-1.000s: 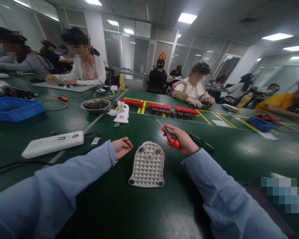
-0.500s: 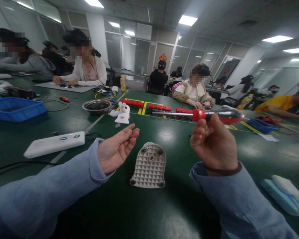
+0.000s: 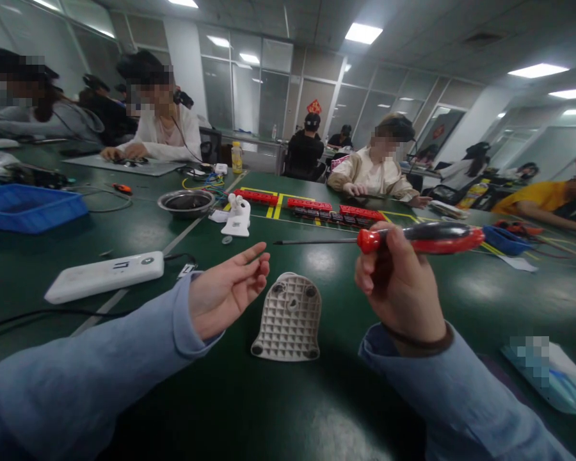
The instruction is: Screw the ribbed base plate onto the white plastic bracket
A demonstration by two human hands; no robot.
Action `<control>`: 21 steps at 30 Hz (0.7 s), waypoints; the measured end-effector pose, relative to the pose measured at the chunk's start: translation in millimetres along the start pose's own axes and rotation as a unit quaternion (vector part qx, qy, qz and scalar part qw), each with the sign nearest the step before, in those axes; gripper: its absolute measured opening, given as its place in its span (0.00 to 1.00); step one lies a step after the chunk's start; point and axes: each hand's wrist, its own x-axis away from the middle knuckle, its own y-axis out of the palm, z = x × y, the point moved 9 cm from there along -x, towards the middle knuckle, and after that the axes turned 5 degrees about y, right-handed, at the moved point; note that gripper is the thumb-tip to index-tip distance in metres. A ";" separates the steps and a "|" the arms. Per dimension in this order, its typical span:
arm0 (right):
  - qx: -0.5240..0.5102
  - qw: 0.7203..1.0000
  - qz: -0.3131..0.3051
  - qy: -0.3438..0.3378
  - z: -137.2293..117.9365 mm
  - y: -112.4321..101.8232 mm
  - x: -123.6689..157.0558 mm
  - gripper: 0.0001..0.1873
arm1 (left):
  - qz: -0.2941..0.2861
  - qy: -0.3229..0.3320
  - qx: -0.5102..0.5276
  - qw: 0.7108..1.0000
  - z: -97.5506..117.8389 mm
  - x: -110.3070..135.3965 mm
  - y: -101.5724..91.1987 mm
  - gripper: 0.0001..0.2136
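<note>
My right hand is wrapped round the red-and-black handle of a screwdriver. Its thin shaft lies nearly level and points left, the tip just short of my left fingertips. My left hand is raised above the table with its fingers pressed together. Whatever sits between them is too small or hidden to make out. Below and between both hands, a pale plastic base lies with its ribbed underside up, dark round pads at its corners. A white bracket-like part stands farther back, a small disc in front of it.
A white power strip with a black cable lies at left, near a blue tray. Beyond are a metal bowl and red strips. A light-blue packet is at right. Several people sit across the table.
The screwdriver has come left and slightly down with my right hand, its tip now near my left fingers. The small dark piece seen in my left fingers earlier is no longer visible.
</note>
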 end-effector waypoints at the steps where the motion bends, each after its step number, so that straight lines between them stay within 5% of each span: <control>1: 0.009 0.999 0.013 -0.034 -7.7 -1.0 2.5 0.15 | -0.003 0.000 -0.002 1.000 -0.1 2.7 1.9 0.13; 7: 0.046 0.977 0.100 -0.184 -46.9 -6.0 29.1 0.11 | -0.033 -0.017 -0.046 0.998 -11.2 16.0 8.3 0.14; 21: 0.066 0.982 0.090 -0.153 -38.8 -2.9 29.1 0.05 | -0.052 -0.012 -0.112 0.992 -20.4 24.0 11.9 0.15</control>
